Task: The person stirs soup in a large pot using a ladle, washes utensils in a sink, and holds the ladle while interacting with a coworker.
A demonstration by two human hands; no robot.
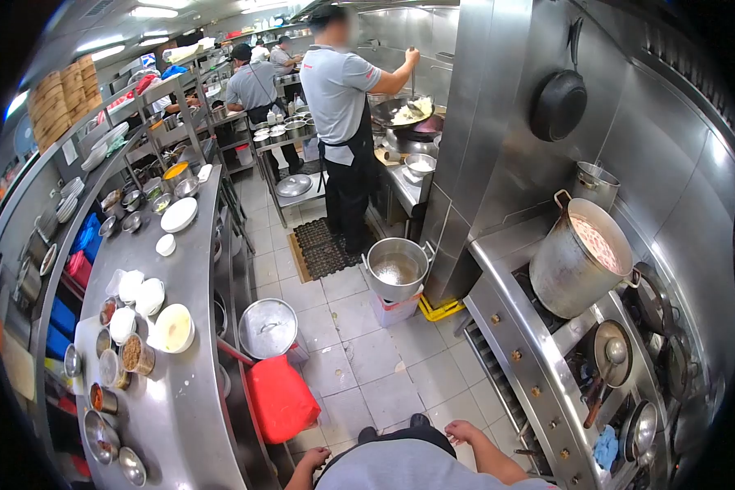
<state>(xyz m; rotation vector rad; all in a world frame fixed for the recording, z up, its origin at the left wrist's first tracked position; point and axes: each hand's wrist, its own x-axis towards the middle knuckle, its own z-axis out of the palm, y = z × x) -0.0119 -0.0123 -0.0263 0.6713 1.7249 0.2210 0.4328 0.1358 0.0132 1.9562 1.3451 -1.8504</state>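
My left hand [314, 457] hangs low beside my body, fingers curled in, with nothing visible in it. A red covered bin [282, 398] is the nearest thing to it. On my other side, my right hand [463, 431] hangs loosely with its fingers partly apart and touches nothing. The stove front [518, 359] runs to the right of that hand. On the stove stands a tall stockpot [559, 265] with pinkish contents. A wok [611, 351] with a ladle [616, 351] lies closer to me.
A steel counter [184, 273] on the left bears bowls and tubs. On the tiled floor [367, 371] stand a lidded pot [268, 328] and an open pot of liquid [396, 265]. Ahead, a co-worker [339, 98] holds a utensil over a wok; others work farther back.
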